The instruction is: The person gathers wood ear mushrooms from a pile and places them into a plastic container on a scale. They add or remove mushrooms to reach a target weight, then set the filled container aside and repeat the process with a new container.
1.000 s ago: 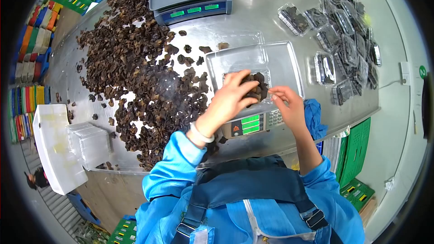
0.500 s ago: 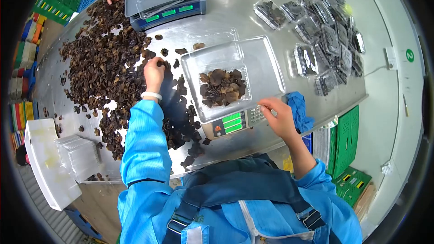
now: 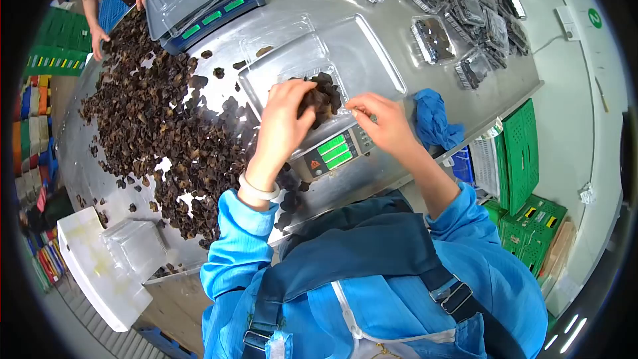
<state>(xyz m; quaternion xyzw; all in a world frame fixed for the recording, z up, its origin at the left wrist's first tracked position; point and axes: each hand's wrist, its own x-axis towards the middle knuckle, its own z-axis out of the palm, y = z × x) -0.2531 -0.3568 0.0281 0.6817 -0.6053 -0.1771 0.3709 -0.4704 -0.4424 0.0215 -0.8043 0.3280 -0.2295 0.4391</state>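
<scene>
Mushrooms (image 3: 323,98), dark and dried, sit heaped in the clear plastic tray (image 3: 296,70) that rests on the pan of your scale (image 3: 332,153). Your left hand (image 3: 282,119) is laid over the near left side of that heap, fingers curled down onto the pieces and touching them; whether you are pinching any of them cannot be told, since the fingertips are hidden against the pile. Your right hand (image 3: 379,119) is at the right edge of the heap, just above the scale's green display, with thumb and fingers drawn together at the tray's rim; what they close on, if anything, is too small to make out.

Left of the scale, a broad loose pile of mushrooms (image 3: 153,113) covers the steel table (image 3: 312,6). Just right of the scale lies a crumpled blue cloth (image 3: 432,123). Beyond the scale, toward the far right of the table, are many filled, closed clear packs (image 3: 458,13). A second scale (image 3: 199,6) with an empty clear tray on it stands beyond the loose pile, and another person's hands (image 3: 100,36) rest at that pile's far edge. Well to the near left of your scale, a stack of empty trays (image 3: 136,246) sits beside a white box (image 3: 96,269).
</scene>
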